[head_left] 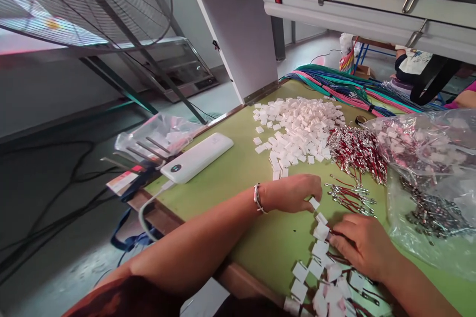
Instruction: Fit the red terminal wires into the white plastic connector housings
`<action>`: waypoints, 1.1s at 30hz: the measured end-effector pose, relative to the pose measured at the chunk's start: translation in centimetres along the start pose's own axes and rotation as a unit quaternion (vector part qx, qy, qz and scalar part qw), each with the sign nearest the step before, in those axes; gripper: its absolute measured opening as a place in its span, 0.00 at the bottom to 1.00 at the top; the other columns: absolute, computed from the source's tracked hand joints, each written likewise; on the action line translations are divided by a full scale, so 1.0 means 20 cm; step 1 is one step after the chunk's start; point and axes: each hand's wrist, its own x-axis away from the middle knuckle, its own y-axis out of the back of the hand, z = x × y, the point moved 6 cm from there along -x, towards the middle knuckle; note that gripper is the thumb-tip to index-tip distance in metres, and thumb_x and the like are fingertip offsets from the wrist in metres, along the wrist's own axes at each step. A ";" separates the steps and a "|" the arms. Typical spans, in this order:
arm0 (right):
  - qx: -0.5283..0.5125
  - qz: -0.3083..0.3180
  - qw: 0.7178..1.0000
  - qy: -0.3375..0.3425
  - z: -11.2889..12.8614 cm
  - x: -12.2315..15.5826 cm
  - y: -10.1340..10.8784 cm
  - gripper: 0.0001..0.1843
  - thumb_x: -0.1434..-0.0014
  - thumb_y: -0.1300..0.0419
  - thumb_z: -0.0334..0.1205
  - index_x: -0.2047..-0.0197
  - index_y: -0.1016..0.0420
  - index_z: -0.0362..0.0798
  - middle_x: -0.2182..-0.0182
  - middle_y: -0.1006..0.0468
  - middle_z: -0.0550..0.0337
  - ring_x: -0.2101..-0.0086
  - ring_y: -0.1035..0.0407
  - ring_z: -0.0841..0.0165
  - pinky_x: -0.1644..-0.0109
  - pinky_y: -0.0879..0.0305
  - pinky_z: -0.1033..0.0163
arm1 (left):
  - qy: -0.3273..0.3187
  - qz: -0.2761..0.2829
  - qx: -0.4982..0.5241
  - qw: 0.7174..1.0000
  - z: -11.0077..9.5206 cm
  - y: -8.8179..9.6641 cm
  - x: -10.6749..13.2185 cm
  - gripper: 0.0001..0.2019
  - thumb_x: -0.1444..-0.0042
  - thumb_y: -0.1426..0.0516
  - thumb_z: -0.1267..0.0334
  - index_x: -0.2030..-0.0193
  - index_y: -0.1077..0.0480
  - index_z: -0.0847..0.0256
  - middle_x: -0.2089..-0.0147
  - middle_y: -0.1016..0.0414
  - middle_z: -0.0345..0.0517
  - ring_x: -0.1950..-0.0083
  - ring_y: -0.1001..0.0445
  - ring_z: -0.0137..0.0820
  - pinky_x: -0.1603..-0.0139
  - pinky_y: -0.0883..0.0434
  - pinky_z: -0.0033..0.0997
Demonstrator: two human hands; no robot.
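My left hand (295,193) is closed in a pinch on a small white plastic connector housing (314,203). Close by on the right, my right hand (366,242) has thumb and forefinger together on what looks like a short red wire, its end at another white housing (321,231). Below both hands lie several white housings with wires (330,297). A small bundle of short red wires with metal terminals (351,199) rests just beyond my right hand. Further back is a heap of loose white housings (301,124), beside a pile of red terminal wires (357,153).
A white power bank (199,157) with a cable lies at the table's left edge. Clear plastic bags (427,158) of parts occupy the right side. Long coloured wire bundles (334,89) stretch along the back. A large fan (89,5) stands left; a seated person (412,62) is behind.
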 end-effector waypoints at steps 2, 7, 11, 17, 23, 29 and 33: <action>0.002 -0.061 0.998 -0.034 -0.05 -0.01 0.06 0.21 0.33 0.53 0.43 0.73 0.28 0.49 0.77 0.30 0.62 0.74 0.35 0.72 0.69 0.43 0.66 | 0.041 -0.004 -0.011 0.999 0.02 0.01 0.00 0.08 0.50 0.37 0.72 0.62 0.27 0.64 0.65 0.26 0.45 0.64 0.30 0.31 0.62 0.33 0.29; 0.118 -0.152 0.968 -0.157 -0.22 -0.06 0.09 0.11 0.37 0.46 0.42 0.67 0.25 0.49 0.69 0.25 0.59 0.70 0.31 0.67 0.69 0.42 0.63 | 0.087 -0.087 0.049 0.991 0.06 0.08 -0.01 0.16 0.48 0.41 0.72 0.52 0.25 0.59 0.62 0.24 0.45 0.64 0.29 0.28 0.62 0.33 0.28; 0.144 -0.127 0.967 -0.166 -0.24 -0.10 0.04 0.08 0.37 0.46 0.38 0.66 0.27 0.49 0.67 0.24 0.58 0.69 0.29 0.67 0.68 0.41 0.63 | 0.129 -0.156 0.172 0.964 0.11 0.10 -0.01 0.14 0.47 0.40 0.64 0.53 0.23 0.57 0.64 0.24 0.43 0.67 0.31 0.26 0.65 0.34 0.27; 0.135 -0.181 0.966 -0.127 -0.23 -0.07 0.05 0.11 0.35 0.51 0.37 0.67 0.31 0.49 0.68 0.24 0.57 0.69 0.29 0.67 0.68 0.41 0.64 | 0.269 -0.196 0.449 0.829 0.17 -0.04 -0.01 0.17 0.53 0.35 0.58 0.57 0.23 0.62 0.75 0.27 0.38 0.77 0.36 0.21 0.75 0.38 0.24; 0.174 -0.180 0.959 -0.134 -0.26 -0.04 0.04 0.11 0.34 0.53 0.39 0.66 0.33 0.49 0.78 0.23 0.60 0.80 0.30 0.66 0.77 0.46 0.63 | 0.264 -0.206 0.595 0.731 0.15 -0.09 -0.03 0.16 0.57 0.32 0.58 0.63 0.25 0.64 0.69 0.22 0.44 0.71 0.28 0.24 0.68 0.34 0.26; 0.126 -0.260 0.957 -0.017 -0.15 -0.04 0.12 0.12 0.33 0.53 0.38 0.59 0.29 0.47 0.68 0.20 0.55 0.70 0.26 0.67 0.68 0.35 0.64 | 0.284 -0.223 0.574 0.735 0.15 -0.08 -0.01 0.12 0.54 0.34 0.57 0.70 0.27 0.65 0.71 0.22 0.42 0.80 0.42 0.17 0.79 0.48 0.22; 0.116 -0.258 0.958 0.038 -0.04 -0.02 0.14 0.12 0.33 0.51 0.35 0.55 0.26 0.46 0.68 0.19 0.55 0.71 0.26 0.69 0.68 0.35 0.66 | 0.277 -0.212 0.617 0.705 0.13 -0.10 -0.01 0.11 0.50 0.35 0.59 0.66 0.25 0.66 0.68 0.22 0.44 0.77 0.36 0.17 0.75 0.41 0.22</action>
